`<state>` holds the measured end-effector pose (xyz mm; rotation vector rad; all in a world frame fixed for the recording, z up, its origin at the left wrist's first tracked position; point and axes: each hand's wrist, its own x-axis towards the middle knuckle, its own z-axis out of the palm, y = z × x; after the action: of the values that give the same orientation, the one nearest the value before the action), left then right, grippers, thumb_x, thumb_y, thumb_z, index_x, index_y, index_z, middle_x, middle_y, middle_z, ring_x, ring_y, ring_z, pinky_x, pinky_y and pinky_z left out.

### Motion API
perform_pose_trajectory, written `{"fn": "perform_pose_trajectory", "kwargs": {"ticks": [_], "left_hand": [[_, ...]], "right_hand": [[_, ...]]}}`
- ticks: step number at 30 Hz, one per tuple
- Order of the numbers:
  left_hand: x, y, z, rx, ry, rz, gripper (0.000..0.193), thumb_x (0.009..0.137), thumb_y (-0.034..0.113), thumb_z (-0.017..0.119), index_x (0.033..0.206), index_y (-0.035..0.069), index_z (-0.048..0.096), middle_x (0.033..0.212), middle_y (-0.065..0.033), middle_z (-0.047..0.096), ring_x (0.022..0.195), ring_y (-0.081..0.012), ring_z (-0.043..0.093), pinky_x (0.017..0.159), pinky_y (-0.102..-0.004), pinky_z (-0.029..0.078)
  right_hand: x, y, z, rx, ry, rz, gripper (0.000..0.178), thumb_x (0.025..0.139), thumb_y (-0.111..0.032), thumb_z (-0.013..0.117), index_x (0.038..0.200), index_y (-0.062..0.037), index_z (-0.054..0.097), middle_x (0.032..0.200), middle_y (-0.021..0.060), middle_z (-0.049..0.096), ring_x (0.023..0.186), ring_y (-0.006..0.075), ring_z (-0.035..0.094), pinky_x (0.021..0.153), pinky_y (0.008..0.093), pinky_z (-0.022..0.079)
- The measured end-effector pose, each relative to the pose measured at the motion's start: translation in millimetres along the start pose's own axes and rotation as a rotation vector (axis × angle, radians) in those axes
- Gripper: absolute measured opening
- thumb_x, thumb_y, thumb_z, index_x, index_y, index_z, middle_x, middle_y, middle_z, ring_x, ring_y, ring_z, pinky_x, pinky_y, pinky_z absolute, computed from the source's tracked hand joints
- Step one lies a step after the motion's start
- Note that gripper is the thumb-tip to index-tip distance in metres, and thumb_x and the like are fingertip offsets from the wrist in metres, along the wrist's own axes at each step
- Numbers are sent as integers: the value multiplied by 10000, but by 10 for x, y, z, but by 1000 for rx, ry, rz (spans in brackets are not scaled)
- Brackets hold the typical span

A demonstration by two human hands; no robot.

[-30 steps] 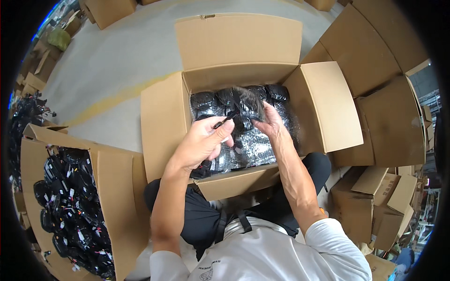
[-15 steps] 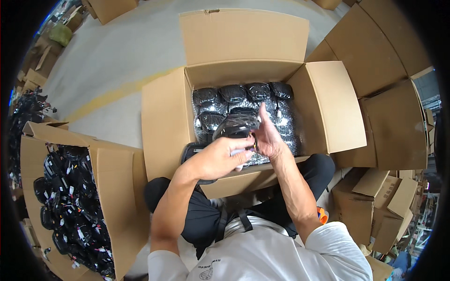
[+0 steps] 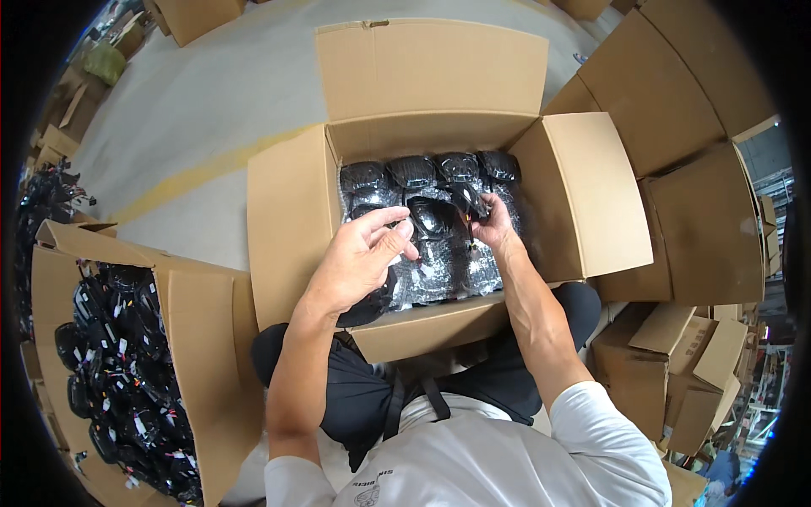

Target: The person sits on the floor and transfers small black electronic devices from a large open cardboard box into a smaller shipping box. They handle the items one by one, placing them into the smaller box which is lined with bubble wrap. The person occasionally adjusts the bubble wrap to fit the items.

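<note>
Over the open cardboard box, my right hand grips a black rounded plastic part with a cable; a short wire hangs below it. My left hand is raised to its left, fingers loosely bent and apart, with nothing seen in it. Inside the box, glossy black parts form a row along the far wall. Another black part lies in front of them, between my hands. Clear bubble wrap covers much of the contents. Beneath my left wrist, a larger black part rests by the near left corner, partly hidden.
At the left stands a cardboard box heaped with similar black wired parts. Tall cartons rise at the right, with smaller open boxes below them. A yellow line crosses the grey floor.
My hands have moved apart. The right hand now holds the black part further right, while the left has let go and drawn back to the left.
</note>
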<state>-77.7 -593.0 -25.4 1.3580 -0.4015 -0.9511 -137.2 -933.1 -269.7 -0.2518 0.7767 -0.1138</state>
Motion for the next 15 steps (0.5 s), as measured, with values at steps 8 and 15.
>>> {"fn": "perform_pose_trajectory", "kwargs": {"ticks": [8,15], "left_hand": [[-24,55,-31,-4,61,39,480,1023,279,596,1360,-54,517,881,-102,680,479,-7,401,395,-174,304],[89,28,-93,-250,235,307,347,1061,270,514,1216,-25,612,847,-106,681,421,-17,395,365,-172,273]], "right_hand": [[149,-251,-475,-569,342,-358,214,841,-193,634,980,-36,683,988,97,680,883,269,647,801,452,537],[-20,-189,-300,-1678,683,-758,426,850,-237,645,1086,117,665,924,186,727,874,321,696,816,419,538]]}}
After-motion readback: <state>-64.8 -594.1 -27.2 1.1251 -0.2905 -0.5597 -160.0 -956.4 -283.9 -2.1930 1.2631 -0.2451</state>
